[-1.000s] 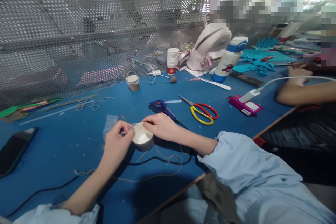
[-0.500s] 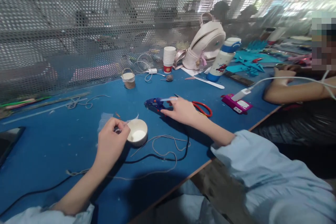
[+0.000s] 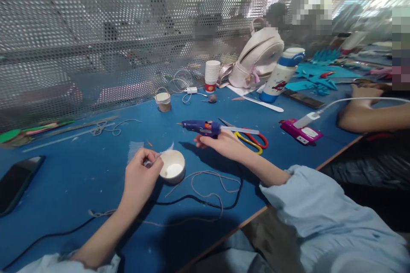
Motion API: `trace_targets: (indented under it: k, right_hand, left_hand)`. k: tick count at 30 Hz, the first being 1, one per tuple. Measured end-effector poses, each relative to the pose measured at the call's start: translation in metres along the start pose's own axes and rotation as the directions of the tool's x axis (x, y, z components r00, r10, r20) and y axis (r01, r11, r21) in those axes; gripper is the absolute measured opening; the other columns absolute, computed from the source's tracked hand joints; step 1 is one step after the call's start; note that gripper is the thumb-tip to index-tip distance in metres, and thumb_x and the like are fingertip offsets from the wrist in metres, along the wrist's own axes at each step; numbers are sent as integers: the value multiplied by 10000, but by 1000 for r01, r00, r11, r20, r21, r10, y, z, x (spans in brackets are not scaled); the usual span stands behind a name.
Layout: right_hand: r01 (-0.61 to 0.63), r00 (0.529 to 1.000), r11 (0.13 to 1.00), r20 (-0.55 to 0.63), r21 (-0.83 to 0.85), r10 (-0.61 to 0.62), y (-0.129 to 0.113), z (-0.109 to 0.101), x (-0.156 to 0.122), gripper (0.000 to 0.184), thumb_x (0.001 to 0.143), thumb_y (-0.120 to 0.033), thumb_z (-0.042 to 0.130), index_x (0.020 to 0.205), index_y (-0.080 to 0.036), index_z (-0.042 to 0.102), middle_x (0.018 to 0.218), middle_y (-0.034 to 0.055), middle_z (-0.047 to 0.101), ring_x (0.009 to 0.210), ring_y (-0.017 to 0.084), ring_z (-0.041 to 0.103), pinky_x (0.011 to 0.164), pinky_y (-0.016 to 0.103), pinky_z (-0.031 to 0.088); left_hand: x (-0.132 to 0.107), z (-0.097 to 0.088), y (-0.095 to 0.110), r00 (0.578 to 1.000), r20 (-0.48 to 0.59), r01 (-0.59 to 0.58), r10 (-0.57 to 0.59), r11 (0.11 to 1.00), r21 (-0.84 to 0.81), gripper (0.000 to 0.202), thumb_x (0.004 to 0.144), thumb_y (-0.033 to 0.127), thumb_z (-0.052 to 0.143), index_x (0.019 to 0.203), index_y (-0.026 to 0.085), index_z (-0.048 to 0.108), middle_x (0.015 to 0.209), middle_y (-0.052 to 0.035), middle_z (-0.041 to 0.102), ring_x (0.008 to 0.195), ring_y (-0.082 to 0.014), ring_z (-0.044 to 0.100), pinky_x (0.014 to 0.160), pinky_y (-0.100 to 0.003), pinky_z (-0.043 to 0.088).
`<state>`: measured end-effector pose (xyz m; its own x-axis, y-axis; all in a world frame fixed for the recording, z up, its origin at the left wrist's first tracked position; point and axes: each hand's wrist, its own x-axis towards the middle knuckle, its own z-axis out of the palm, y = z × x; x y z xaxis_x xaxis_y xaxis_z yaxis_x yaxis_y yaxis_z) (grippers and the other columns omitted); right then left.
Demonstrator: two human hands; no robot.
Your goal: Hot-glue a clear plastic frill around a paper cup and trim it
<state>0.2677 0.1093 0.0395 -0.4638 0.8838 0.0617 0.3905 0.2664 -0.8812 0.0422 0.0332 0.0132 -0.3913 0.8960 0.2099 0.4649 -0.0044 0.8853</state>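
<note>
A short, wide white paper cup [image 3: 177, 172] stands on the blue table, its open top facing up. At its left rim, my left hand [image 3: 142, 175] is closed in a pinch, thumb and forefinger together at the edge. A wisp of white gauze [image 3: 168, 149] pokes out behind the cup. My right hand [image 3: 221, 143] grips a blue hot glue gun [image 3: 201, 127], raised above the table with its nozzle pointing left. A clear glue stick [image 3: 240, 130] sticks out of its back. Scissors [image 3: 253, 140] with red and yellow handles lie behind that hand.
Grey string [image 3: 221, 196] and a black cord [image 3: 188, 198] cross the table in front. A phone [image 3: 19, 183] lies left. Behind are a small basket [image 3: 164, 103], stacked cups [image 3: 212, 76], a backpack [image 3: 256, 59] and a bottle [image 3: 282, 74]. A magenta power strip [image 3: 301, 132] sits near another person's arm [image 3: 361, 113].
My right hand has closed around the glue gun and lifted it off the table, uncovering more of the scissors. My left hand stays at the cup's rim. The view has shifted slightly.
</note>
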Motion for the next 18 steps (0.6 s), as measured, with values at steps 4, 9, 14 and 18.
trace_targets:
  k: [4,9,14,18]
  right_hand:
    - [123,992,984,43,-131,-119,-22,5,-27,168,810,-292,580,938,-184,583,809,15,683,641,132,620,611,244,459]
    - [362,927,832,259,-421,-272,-27,14,-42,160,845,-251,565,990,-183,561,845,37,688,688,154,628,599,243,390]
    - [409,903,726,357,-553,-237,-36,20,-40,100,905,-242,490,932,-163,545,847,65,682,710,171,619,570,256,332]
    - [421,902,636,376,-647,-214,-42,26,-37,195,952,-316,439,940,-151,542,815,79,674,665,171,595,536,277,264]
  left_hand:
    - [0,0,1,1000,-2,-7,7,1000,-7,156,623,299,595,592,226,461,728,-7,642,701,-165,595,628,-261,456]
    - [0,0,2,1000,-8,8,-8,1000,18,175,632,325,604,602,225,464,722,2,635,676,-152,575,625,-256,453]
    - [-2,0,6,1000,-8,20,-19,999,29,195,635,345,613,596,226,464,700,6,628,658,-150,565,618,-255,456]
    - [-3,0,6,1000,-7,5,-5,1000,17,215,640,366,622,589,226,467,691,4,626,658,-151,566,624,-257,460]
